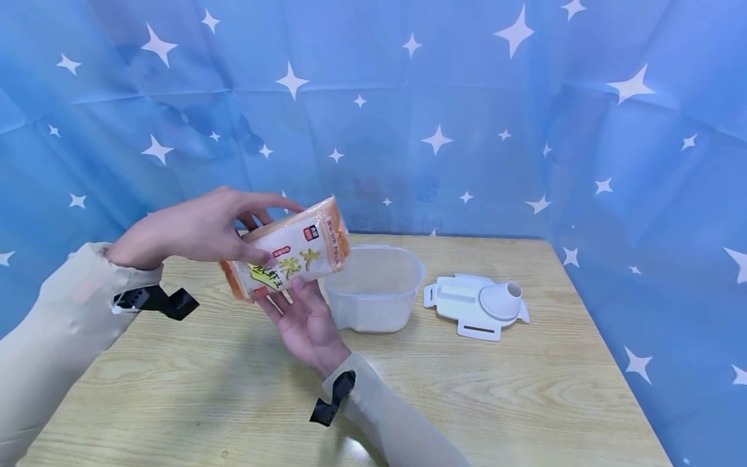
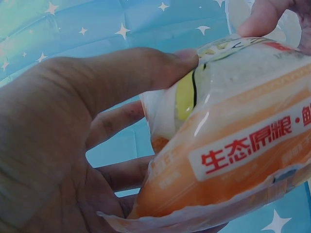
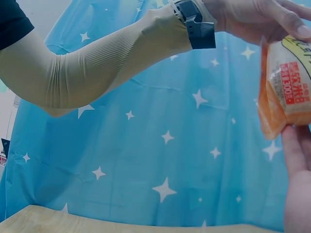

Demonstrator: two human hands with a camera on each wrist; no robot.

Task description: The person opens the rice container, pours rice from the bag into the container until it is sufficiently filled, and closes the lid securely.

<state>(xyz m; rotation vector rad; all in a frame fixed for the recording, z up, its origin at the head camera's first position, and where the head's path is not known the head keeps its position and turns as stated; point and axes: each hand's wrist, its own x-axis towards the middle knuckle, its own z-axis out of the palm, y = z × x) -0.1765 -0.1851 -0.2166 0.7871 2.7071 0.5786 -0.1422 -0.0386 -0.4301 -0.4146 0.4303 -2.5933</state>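
An orange and white rice packet [image 1: 292,256] is held tilted in the air over the wooden table [image 1: 525,389]. My left hand [image 1: 198,230] grips its upper left end, thumb in front and fingers over the top. My right hand [image 1: 303,318] lies palm up below it, its thumb on the packet's front edge and its fingers underneath. The left wrist view shows the packet [image 2: 233,141] close up, with my left hand [image 2: 146,97] wrapped round it. In the right wrist view the packet [image 3: 289,92] hangs between my left hand [image 3: 257,22] and my right hand [image 3: 297,179].
A translucent plastic container [image 1: 373,288] stands uncovered on the table just right of the packet. Its white lid with a pouring spout [image 1: 478,305] lies flat further right. A blue star-patterned cloth [image 1: 408,97] hangs behind and along both sides.
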